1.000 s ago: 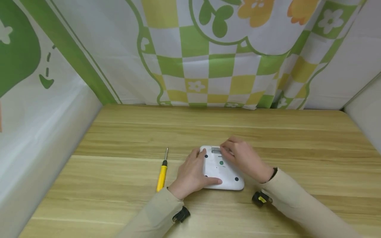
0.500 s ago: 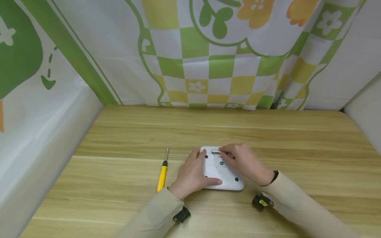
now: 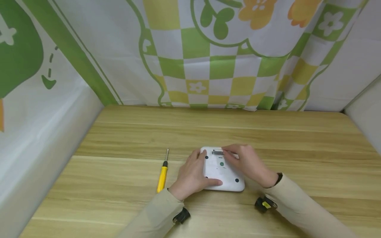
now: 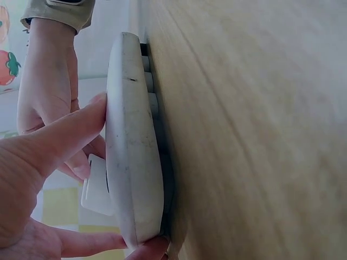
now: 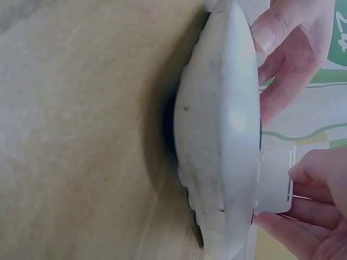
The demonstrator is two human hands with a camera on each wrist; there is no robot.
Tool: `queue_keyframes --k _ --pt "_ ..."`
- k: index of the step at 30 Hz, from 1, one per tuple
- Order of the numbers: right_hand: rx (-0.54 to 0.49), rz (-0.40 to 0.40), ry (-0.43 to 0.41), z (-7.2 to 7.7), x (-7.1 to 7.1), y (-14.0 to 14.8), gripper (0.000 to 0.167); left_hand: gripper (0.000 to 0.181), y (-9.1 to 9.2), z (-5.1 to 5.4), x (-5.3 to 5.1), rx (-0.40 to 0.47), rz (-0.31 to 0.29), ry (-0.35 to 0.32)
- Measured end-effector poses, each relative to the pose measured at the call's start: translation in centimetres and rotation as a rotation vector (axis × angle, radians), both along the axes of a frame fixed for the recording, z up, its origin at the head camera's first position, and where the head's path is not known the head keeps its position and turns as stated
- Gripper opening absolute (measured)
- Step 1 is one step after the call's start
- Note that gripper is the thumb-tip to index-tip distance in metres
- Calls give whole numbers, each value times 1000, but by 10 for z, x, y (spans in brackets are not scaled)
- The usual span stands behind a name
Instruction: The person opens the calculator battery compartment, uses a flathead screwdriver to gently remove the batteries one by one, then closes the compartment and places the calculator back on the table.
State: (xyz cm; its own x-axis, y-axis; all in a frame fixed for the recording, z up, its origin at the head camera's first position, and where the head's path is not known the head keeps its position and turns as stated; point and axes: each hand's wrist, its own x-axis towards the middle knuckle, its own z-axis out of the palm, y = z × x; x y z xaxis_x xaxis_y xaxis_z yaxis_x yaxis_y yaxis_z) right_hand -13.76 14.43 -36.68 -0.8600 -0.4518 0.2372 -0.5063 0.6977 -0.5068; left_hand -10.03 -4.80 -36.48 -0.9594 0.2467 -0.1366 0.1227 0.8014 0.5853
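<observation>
A white calculator (image 3: pixel 227 177) lies face down on the table, its keys facing the wood. The left hand (image 3: pixel 191 173) holds it by the left side, thumb on its near part and fingers around the far left corner. At the far end, the right hand (image 3: pixel 248 163) pinches a small white battery cover (image 5: pixel 275 179) between thumb and fingers. That cover stands up from the calculator's back, also seen in the left wrist view. A grey slot (image 3: pixel 217 153) shows beside it in the head view. The fingers partly hide the slot.
A screwdriver (image 3: pixel 162 177) with a yellow handle lies left of the left hand, tip pointing away. Behind the wooden table (image 3: pixel 119 138) hangs a green and yellow checked curtain (image 3: pixel 208 76). A white cloth wall (image 3: pixel 50 132) borders the left side.
The right hand has shifted slightly at the far end of the calculator. The battery cover stands at a different angle than half a second ago, baring more grey slot. The left hand stays put.
</observation>
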Motion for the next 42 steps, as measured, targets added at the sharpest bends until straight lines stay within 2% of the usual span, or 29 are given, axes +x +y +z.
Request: queue_keyframes --k 11,28,42 --pt "-2 -15 58 0 1 8 18 105 1 0 0 4 4 6" --pt "7 -92 30 0 4 36 20 104 0 -1 1 34 14 16" --pt "25 -128 54 -3 9 60 18 104 1 -2 1 40 14 27"
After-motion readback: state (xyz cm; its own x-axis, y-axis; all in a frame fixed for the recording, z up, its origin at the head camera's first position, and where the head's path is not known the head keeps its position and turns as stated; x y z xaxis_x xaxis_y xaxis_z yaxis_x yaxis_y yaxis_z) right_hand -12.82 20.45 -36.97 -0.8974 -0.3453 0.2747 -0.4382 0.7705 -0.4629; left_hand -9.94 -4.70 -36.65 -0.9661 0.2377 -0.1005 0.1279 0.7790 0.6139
